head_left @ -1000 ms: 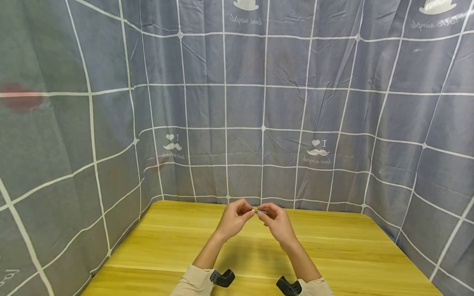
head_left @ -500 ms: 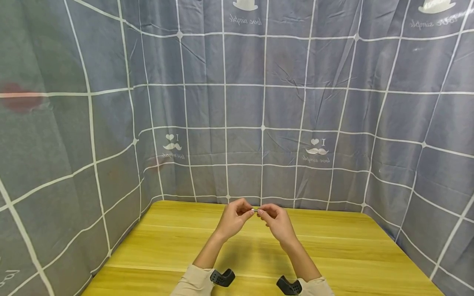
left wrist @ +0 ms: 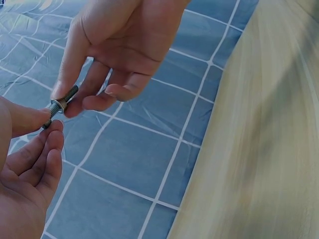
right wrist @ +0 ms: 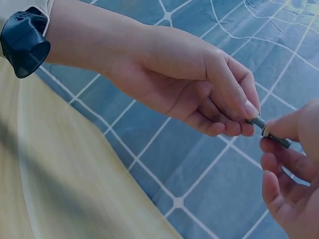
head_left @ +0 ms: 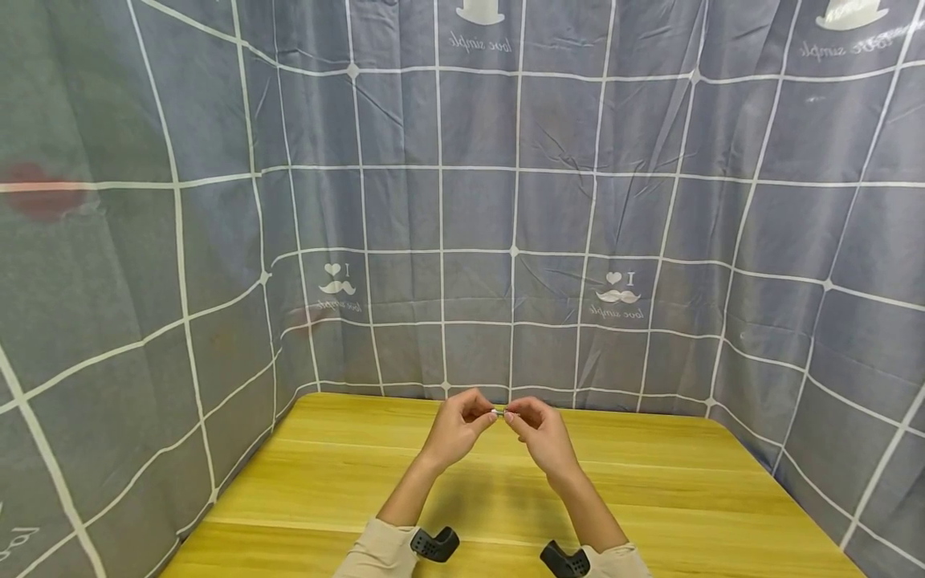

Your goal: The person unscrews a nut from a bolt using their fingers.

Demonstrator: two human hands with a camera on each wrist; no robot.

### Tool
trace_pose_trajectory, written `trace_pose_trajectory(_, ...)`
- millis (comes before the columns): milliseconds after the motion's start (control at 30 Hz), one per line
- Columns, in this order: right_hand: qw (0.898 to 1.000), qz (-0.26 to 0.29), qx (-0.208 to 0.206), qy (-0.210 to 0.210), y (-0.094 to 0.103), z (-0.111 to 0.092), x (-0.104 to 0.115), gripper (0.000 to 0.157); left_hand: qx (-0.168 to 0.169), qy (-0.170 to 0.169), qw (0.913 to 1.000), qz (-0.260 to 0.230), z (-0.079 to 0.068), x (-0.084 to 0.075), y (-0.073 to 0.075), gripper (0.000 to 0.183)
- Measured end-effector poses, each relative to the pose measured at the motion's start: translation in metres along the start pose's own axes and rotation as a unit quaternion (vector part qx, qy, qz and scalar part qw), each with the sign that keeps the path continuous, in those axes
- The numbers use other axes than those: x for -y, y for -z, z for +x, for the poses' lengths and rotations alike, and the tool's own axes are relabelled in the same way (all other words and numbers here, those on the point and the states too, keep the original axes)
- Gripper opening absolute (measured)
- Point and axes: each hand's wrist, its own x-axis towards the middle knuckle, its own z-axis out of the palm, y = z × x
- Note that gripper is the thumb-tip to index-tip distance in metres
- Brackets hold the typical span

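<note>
Both hands meet at a small metal bolt (left wrist: 54, 108) held above the far part of the table. Its lower end is pinched between the thumb and fingers of my left hand (head_left: 454, 429). My right hand (head_left: 543, 437) pinches the bolt near a ring-shaped nut (right wrist: 265, 130) on the shaft, and the threaded end sticks out past the right thumb in the right wrist view. In the left wrist view the left hand (left wrist: 30, 169) lies at lower left, with the right hand (left wrist: 124, 55) above it. Fingertips hide part of the bolt in every view.
A yellow wood-grain table (head_left: 318, 482) lies beneath the forearms. Grey-blue curtains (head_left: 477, 201) with white grid lines hang behind and along both sides. Black wrist devices (head_left: 436, 544) sit by the light sleeves.
The right fingers shift slightly at the bolt, closing on it and loosening a little while both hands keep their place. The left hand stays still.
</note>
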Motion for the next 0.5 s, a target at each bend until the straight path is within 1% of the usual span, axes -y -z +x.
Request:
trace_pose_trajectory(200, 1.000, 0.003, 0.003, -0.007, -0.001, 0.000, 0.000, 0.023, 0.002, 0.003, 1.0000, 0.003, 0.000, -0.001, 0.001, 0.007)
trace_pose_trajectory(300, 1.000, -0.002, 0.000, -0.011, -0.001, -0.001, 0.000, 0.022, 0.000, 0.004, 1.0000, 0.003, 0.000, -0.002, 0.000, 0.005)
trace_pose_trajectory(367, 1.000, 0.001, 0.001, -0.006, -0.001, -0.001, -0.001, 0.020, -0.002, 0.005, 1.0000, 0.004, 0.000, -0.002, -0.001, 0.005)
trace_pose_trajectory(433, 1.000, 0.005, 0.005, 0.003, -0.001, 0.000, -0.002, 0.017, -0.005, 0.007, 0.9999, 0.005, 0.000, -0.006, -0.001, 0.005)
trace_pose_trajectory(500, 1.000, 0.010, 0.010, 0.007, -0.001, -0.001, -0.001, 0.019, -0.006, 0.007, 0.9999, 0.005, -0.001, -0.011, -0.001, 0.005)
